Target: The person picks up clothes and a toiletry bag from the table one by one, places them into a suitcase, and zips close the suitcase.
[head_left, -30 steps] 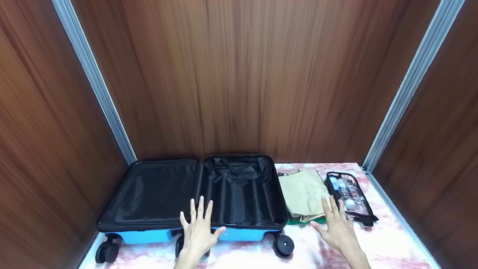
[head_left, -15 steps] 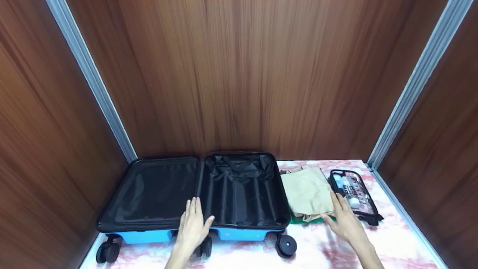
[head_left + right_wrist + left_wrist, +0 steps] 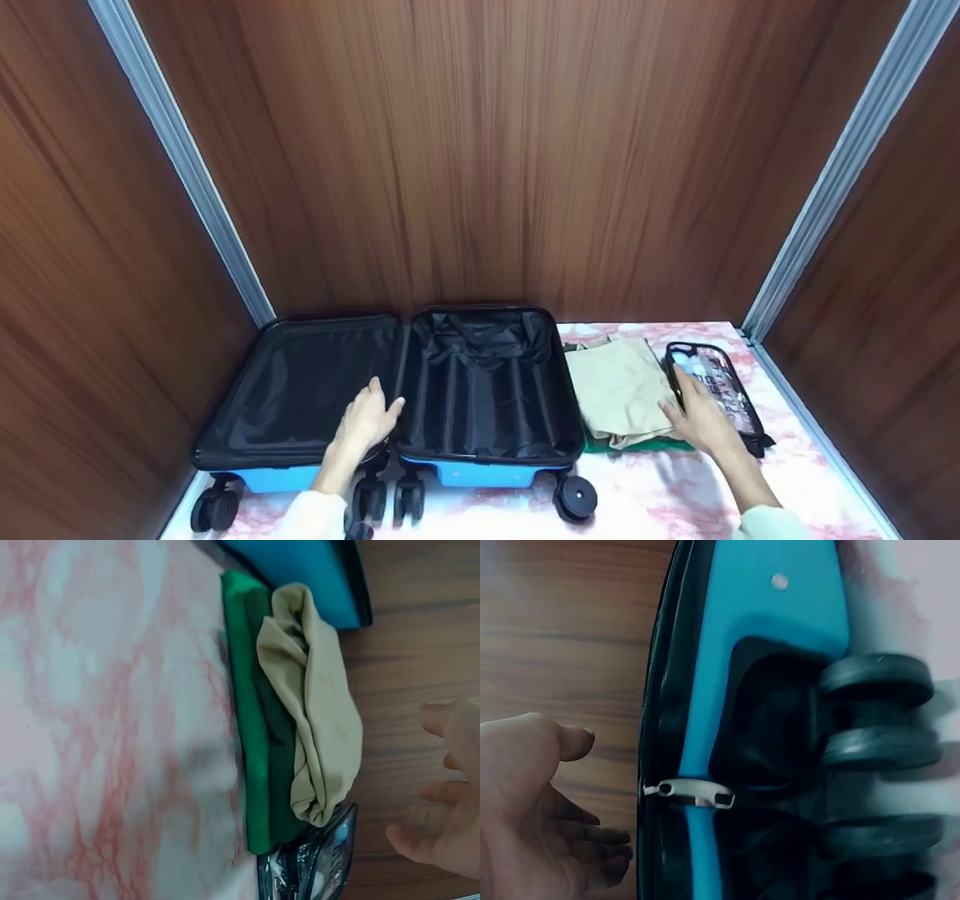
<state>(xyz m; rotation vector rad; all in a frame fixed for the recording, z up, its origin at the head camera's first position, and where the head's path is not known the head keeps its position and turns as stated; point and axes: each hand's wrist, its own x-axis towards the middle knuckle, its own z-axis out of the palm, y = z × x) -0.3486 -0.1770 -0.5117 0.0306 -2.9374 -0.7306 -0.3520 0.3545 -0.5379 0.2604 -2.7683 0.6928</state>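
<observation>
An open suitcase lies flat, its black-covered left half (image 3: 322,390) beside its black-lined right half (image 3: 480,405). Above the left half, near the seam, hovers my left hand (image 3: 361,421), fingers relaxed and holding nothing. The left wrist view shows this hand (image 3: 525,802) apart from the suitcase's edge and its metal zipper pull (image 3: 694,791). Folded beige clothing (image 3: 619,386) lies on green clothing (image 3: 247,727) right of the suitcase. My right hand (image 3: 705,420) hovers over the clear toiletry bag (image 3: 724,390), partly hiding it. In the right wrist view, the hand's fingers (image 3: 439,791) hold nothing.
Black wheels (image 3: 576,497) stick out from the suitcase's near side. Wood-grain panels (image 3: 480,165) with metal corner strips (image 3: 832,172) enclose the back and both sides. The surface (image 3: 637,495) has a pink and white marbled pattern.
My left hand has moved left and slightly up, over the suitcase's left half. The right hand has shifted right, towards the toiletry bag. The spread fingers of both hands have drawn together and relaxed.
</observation>
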